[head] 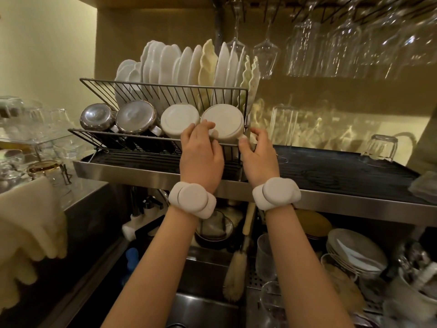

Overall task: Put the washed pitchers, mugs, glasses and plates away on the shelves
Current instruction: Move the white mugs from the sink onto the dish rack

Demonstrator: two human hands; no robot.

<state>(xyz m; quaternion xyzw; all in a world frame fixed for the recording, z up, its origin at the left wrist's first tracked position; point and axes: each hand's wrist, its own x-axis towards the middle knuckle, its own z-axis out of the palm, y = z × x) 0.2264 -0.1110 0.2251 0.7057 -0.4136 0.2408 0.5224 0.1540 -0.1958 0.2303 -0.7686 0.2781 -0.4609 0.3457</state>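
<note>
Both hands reach up to the lower tier of a wire dish rack [163, 91] standing on a steel shelf [331, 200] above the sink. The right-hand white mug [222, 121] lies on its side at the very end of that tier, base toward the camera, hard against the rack's right upright wire, so there is little slack on that side; to its left a second white mug [179, 119] sits just beside it, then two steel pitchers [136, 117], also bottoms out. The left hand [201, 152] has its fingers [208, 126] curled over the mug's left edge, touching it; the right hand [259, 155] pinches at the mug's lower right, apparently at the handle, though the fingers cover that part and the grip cannot be made out fully. Above, white and cream plates [189, 65] stand upright in the upper tier, close over the mugs. To the right the ribbed black mat [331, 166] is largely open, with an upturned glass [282, 125] near the rack and another tumbler [379, 147] farther along. Stemware [305, 43] hangs overhead, its tops cut off by the frame. Each wrist carries a white band [192, 200]. The mug's sides are hidden behind the rack's front rail.
</note>
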